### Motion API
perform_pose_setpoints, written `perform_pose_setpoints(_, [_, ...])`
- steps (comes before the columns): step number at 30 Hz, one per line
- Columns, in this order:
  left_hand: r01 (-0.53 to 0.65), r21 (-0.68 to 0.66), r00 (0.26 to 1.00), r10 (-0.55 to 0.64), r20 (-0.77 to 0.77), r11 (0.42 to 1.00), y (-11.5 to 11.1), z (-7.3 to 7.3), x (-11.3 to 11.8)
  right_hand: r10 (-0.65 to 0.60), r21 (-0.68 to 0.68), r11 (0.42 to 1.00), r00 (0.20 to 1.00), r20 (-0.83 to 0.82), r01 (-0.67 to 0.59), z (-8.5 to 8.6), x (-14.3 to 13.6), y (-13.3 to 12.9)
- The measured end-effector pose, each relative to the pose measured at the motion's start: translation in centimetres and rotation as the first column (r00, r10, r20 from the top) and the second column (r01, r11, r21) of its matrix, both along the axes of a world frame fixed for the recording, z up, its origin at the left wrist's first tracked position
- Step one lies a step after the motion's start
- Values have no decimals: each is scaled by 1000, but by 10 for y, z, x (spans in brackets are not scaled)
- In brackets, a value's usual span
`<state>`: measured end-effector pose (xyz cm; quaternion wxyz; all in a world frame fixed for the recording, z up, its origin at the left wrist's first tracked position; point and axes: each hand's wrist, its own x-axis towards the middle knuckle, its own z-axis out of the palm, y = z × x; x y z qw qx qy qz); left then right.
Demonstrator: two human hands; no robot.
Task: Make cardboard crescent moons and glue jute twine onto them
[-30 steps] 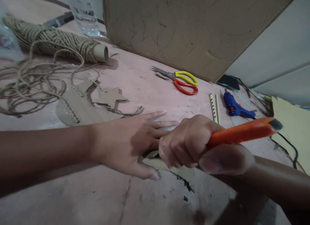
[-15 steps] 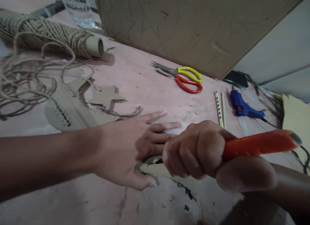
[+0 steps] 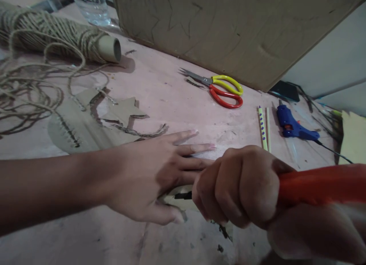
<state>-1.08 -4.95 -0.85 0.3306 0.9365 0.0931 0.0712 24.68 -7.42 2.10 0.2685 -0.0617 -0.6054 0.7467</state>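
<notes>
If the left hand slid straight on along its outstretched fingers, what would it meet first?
Probably the right hand, closed around the red handle, though that hand may sit above the path; depth is unclear.

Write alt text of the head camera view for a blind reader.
The right hand has a red-orange object in its grip, beside the left hand, spread over a pale flat piece. Scissors, a blue glue gun and twine lie beyond.

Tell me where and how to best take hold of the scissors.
Take the scissors by the red loop and yellow loop, probably coming from the right: they lie flat, with both loops at right and the blades pointing left, away from that approach.
</notes>
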Motion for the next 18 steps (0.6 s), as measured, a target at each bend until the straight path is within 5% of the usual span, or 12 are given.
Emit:
perform_pose_setpoints(3, [-23,-21,999,23,31,1000,0,0,-1,-71,-119,991,996,-61,63,-4,-2,3])
perform_pose_setpoints(7, [-42,-49,998,44,49,998,-2,-1,-3,76,-81,993,983,-168,-91,-7,-9,8])
perform_pose_setpoints(11, [-32,-20,999,33,21,999,-2,-1,-3,-99,-256,964,992,-77,77,1,-14,5])
perform_pose_setpoints(18, [-6,10,999,7,-54,1000,0,1,-2,109,-90,988,983,-151,-124,-17,5,14])
